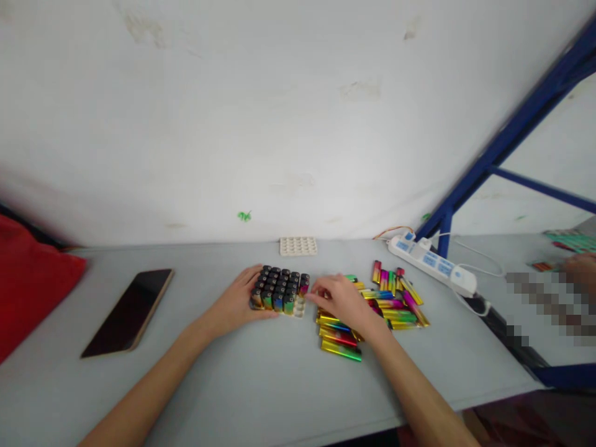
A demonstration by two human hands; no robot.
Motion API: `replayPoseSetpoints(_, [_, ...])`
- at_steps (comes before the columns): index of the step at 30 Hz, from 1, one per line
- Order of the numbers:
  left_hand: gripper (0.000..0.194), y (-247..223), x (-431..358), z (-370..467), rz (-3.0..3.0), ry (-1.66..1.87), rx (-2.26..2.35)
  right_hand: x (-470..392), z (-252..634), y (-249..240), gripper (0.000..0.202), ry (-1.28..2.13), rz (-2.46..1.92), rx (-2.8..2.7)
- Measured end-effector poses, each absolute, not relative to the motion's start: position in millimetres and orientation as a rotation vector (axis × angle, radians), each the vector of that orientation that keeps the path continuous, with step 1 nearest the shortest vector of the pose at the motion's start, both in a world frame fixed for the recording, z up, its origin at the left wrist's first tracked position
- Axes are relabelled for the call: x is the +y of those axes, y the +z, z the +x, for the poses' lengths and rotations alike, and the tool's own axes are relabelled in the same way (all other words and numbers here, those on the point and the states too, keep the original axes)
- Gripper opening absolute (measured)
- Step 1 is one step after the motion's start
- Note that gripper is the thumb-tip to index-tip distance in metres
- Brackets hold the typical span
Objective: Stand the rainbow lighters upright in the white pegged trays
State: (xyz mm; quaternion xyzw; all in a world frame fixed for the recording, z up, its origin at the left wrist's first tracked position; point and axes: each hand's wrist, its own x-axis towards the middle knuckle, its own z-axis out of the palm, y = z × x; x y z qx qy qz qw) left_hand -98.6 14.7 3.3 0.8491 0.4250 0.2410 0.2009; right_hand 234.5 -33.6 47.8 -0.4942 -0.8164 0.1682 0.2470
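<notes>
A white tray (298, 308) holds several shiny rainbow-coloured lighters (277, 292) standing upright in rows, black ends up. Some round sockets show bare at its front right corner. My left hand (237, 302) is wrapped around the left side of this block, fingers behind and thumb along the front. My right hand (342, 300) is beside the tray's right edge, thumb and fingers curled together close to the last column of lighters. Whatever those fingertips hold, if anything, cannot be made out. Loose metallic lighters (341, 349) lie in a pile under and around my right hand.
Near the wall lies a second white socketed tray (298, 246). A dark phone-like slab (128, 312) and red fabric (35, 279) are at left. At right are a power strip (432, 264) with cables and a blue metal frame (470, 180); beyond it shows another person's hand (582, 270).
</notes>
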Motion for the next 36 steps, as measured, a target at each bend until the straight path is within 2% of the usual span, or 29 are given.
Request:
replayPoseSetpoints(4, [0.089, 3, 15, -100, 2.370, 0.664, 1.213, -21, 275, 53, 0.043, 0.321, -1.373, -2.015])
replayPoseSetpoints(8, [0.086, 0, 17, -101, 2.356, 0.681, 1.207, -8, 323, 51, 0.032, -0.014, -2.041, -1.647])
replayPoseSetpoints(10, [0.088, -3, 19, -102, 2.350, 0.683, 1.215, -3, 337, 50, 0.042, -0.021, -2.331, -1.542])
replayPoseSetpoints(13, [0.092, -4, 19, -101, 2.352, 0.681, 1.262, 5, 341, 50, 0.048, 0.092, -2.439, -1.550])
replayPoseSetpoints(19, [0.093, -3, 18, -100, 2.376, 0.701, 1.211, 28, 316, 49, 0.032, 0.408, -1.842, -1.467])
replayPoseSetpoints(25, [0.097, -5, 19, -98, 2.352, 0.757, 1.208, 15, 271, 50, 0.071, 1.000, -1.191, -1.143])
replayPoseSetpoints(32, [0.099, -3, 18, -99, 2.332, 0.729, 1.238, -2, 240, 56, 0.074, 1.207, -1.080, -1.167])
replayPoseSetpoints(36, [0.099, -3, 18, -99, 2.343, 0.715, 1.239, -5, 233, 50, 0.070, 1.212, -1.133, -1.224])
